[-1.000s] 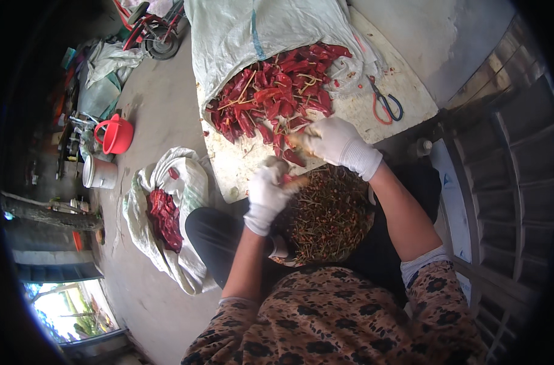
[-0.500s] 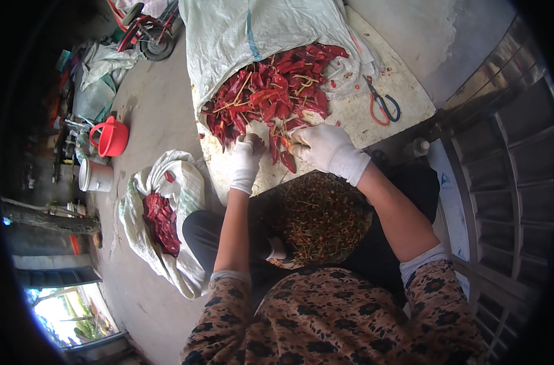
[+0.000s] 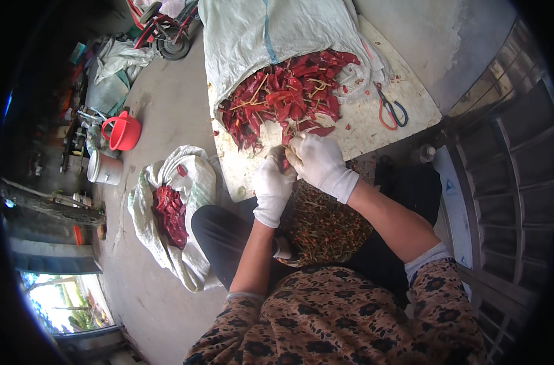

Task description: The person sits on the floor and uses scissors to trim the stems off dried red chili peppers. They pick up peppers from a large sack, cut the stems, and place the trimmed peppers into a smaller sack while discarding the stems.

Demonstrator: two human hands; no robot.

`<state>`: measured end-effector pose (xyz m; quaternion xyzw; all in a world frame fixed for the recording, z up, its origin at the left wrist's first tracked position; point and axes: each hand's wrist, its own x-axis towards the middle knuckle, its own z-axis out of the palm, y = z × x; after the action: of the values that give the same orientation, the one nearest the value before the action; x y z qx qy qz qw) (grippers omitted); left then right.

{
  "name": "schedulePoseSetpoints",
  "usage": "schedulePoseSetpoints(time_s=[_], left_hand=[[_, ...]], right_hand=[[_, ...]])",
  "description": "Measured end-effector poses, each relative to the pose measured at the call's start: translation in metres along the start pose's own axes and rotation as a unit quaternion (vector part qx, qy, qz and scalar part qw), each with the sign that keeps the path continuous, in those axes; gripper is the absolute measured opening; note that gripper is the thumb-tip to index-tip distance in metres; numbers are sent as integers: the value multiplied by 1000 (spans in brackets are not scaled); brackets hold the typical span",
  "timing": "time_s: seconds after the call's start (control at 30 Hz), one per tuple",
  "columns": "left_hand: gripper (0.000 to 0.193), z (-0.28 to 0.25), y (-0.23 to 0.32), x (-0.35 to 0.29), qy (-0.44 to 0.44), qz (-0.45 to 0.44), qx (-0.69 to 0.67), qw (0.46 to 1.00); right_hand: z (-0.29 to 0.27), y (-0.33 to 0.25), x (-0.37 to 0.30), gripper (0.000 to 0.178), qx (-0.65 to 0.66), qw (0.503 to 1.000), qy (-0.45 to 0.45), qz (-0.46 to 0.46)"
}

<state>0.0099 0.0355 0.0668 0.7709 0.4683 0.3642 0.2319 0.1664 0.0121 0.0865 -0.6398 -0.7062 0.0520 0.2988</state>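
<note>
My left hand (image 3: 272, 185) and my right hand (image 3: 318, 159), both in white gloves, meet at the near edge of a pale board (image 3: 233, 173). Closed fingers of both hands pinch a red dried chili pepper (image 3: 285, 163), mostly hidden by the gloves. Just beyond them, a heap of red dried chilies (image 3: 283, 91) with pale stems spills out of a white woven sack (image 3: 234, 45) lying on the board. Below my hands, between my legs, is a round container full of stem bits (image 3: 329, 225).
Scissors (image 3: 392, 114) with red and black handles lie at the board's right. On the floor at left, an open white sack (image 3: 144, 210) holds red chilies (image 3: 169, 216). Behind it stand a white bucket (image 3: 105, 168) and a red bucket (image 3: 123, 132). A dark metal lattice (image 3: 493, 176) borders the right.
My left hand has moved right and toward me, joining my right hand. The right hand has come slightly nearer too, and the chili is now between both. The view has shifted a little.
</note>
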Motion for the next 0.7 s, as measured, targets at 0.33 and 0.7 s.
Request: schedulePoseSetpoints(time_s=[0.33,0.7], left_hand=[[32,-11,18,-3,-127,18,-259,957],[33,12,-71,-26,-94,-263,-188,942]], right_hand=[[15,12,4,30,654,633,5,415],[-69,43,2,36,107,970,-192,107]])
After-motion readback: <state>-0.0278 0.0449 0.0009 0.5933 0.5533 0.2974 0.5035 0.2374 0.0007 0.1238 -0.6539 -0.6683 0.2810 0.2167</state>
